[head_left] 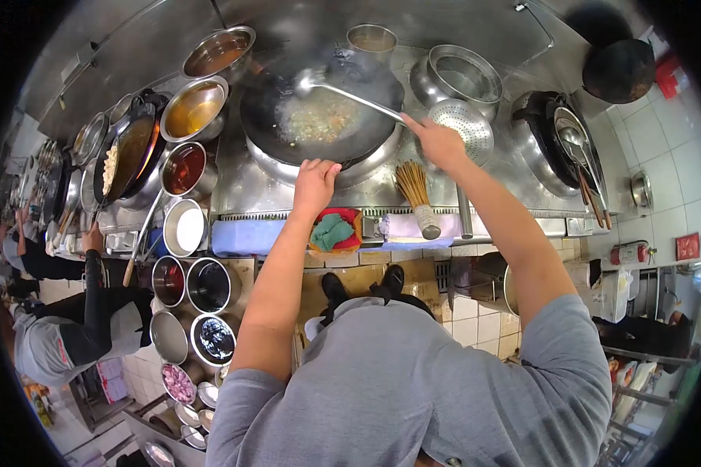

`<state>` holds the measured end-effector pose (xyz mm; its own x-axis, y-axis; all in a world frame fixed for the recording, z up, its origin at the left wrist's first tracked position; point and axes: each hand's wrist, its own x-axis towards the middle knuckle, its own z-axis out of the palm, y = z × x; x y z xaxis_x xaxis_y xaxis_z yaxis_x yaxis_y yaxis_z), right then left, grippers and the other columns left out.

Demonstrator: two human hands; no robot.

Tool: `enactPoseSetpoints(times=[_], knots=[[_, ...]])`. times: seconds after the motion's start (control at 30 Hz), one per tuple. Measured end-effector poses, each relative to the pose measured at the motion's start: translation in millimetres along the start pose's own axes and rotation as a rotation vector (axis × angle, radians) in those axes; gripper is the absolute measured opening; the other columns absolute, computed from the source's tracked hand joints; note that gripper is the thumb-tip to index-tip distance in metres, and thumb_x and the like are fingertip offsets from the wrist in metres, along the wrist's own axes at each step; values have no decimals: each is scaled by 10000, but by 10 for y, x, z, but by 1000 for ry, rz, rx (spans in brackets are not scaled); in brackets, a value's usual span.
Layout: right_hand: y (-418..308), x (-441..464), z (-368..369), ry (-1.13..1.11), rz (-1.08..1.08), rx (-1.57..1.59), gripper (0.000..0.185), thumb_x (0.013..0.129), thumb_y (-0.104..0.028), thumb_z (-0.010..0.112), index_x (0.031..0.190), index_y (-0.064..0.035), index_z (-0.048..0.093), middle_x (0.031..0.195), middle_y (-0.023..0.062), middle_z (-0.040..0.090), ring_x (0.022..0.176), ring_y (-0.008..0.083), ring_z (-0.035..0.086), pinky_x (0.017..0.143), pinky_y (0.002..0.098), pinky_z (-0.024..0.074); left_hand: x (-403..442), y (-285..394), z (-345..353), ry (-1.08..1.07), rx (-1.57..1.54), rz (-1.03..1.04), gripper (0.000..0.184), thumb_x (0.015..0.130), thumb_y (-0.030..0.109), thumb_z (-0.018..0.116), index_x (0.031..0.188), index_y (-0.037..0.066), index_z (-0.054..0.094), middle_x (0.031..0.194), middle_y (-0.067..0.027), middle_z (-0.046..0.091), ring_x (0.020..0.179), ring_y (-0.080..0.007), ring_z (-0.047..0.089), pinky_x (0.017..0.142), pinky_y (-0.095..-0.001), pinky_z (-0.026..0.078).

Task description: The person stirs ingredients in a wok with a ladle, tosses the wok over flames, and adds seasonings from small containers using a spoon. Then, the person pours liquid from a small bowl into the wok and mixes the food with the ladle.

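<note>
A dark wok (261, 117) sits on the burner ring in front of me, with chopped, pale food (319, 121) and some steam in it. My left hand (316, 185) is closed on the wok's near rim. In my right hand (438, 144) is the handle of a metal ladle (350, 95). The ladle's bowl is over the far side of the wok, above the food. Just right of the wok, below my right hand, lie a perforated skimmer (461, 128) and a bamboo wok brush (415, 187).
Metal pots of sauces and liquids, among them a red one (184, 169) and a yellow one (195, 110), line the left side. Folded cloths (335, 231) lie along the front edge. At left, a co-worker (86, 327) handles another wok (136, 152). A strainer pot (466, 74) stands back right.
</note>
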<state>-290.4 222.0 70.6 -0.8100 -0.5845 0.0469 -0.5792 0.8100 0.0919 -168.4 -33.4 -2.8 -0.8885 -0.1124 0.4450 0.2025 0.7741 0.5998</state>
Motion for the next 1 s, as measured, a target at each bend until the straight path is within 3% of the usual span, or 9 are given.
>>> enactPoseSetpoints(times=[0.27,0.33,0.4,0.47,0.6,0.73,0.77,0.83,1.0], knots=[[-434,-1312,-232,-256,193,680,604,822,-81,532,1384,-60,310,1043,220,581,841,320,621,765,427,485,-10,144,-63,-12,-26,-39,172,851,194,589,850,32,645,758,-134,574,772,-315,516,702,-404,419],[-538,-1345,-278,-176,291,1046,553,859,-121,533,1366,-37,329,999,192,598,838,263,611,786,373,474,-108,579,-198,316,57,95,148,842,173,591,887,41,640,744,-134,565,775,-311,534,710,-406,432],[-548,-1311,-269,-182,311,1186,530,877,-125,535,1362,-44,337,896,128,580,675,192,570,625,325,478,-608,629,-36,-36,-107,79,170,827,156,595,969,67,628,780,-140,590,804,-315,570,739,-403,456],[-456,-1219,-226,-427,482,2508,494,900,-61,492,1369,-78,338,712,7,468,476,61,398,409,220,338,-1436,758,433,-705,-510,-223,337,842,244,571,1123,58,579,910,-179,640,915,-336,607,799,-385,474],[-283,-1188,-60,-218,460,1503,510,922,-105,482,1392,-93,283,695,10,428,438,47,340,379,204,309,-2306,447,1482,-944,-142,-411,596,825,305,569,1339,80,368,1289,-164,442,1067,-327,546,904,-406,445],[279,-1292,-281,-457,419,2381,552,899,-68,492,1396,-84,254,701,27,445,415,62,361,358,208,323,-2574,283,2115,-929,126,-682,812,806,337,569,1451,124,124,1521,-72,97,1229,-328,422,1000,-467,377],[400,-1339,-206,-484,407,2371,552,899,-68,492,1396,-84,254,701,27,445,415,62,361,358,208,323,-2595,291,2212,-928,134,-736,828,806,348,566,1455,126,101,1521,-62,99,1265,-328,375,997,-499,362],[586,-1357,-41,-275,383,1444,545,901,-63,489,1394,-97,261,691,34,447,406,56,363,345,201,320,-2618,372,2345,-874,178,-753,795,804,355,558,1447,118,154,1524,-58,81,1248,-316,404,993,-484,369],[837,-1324,-336,-360,393,1837,518,899,-92,510,1366,-88,286,694,44,440,396,50,360,327,198,300,-2361,441,2363,-1043,54,-941,591,775,367,544,1305,117,473,1414,-82,358,1150,-251,529,956,-412,417]])
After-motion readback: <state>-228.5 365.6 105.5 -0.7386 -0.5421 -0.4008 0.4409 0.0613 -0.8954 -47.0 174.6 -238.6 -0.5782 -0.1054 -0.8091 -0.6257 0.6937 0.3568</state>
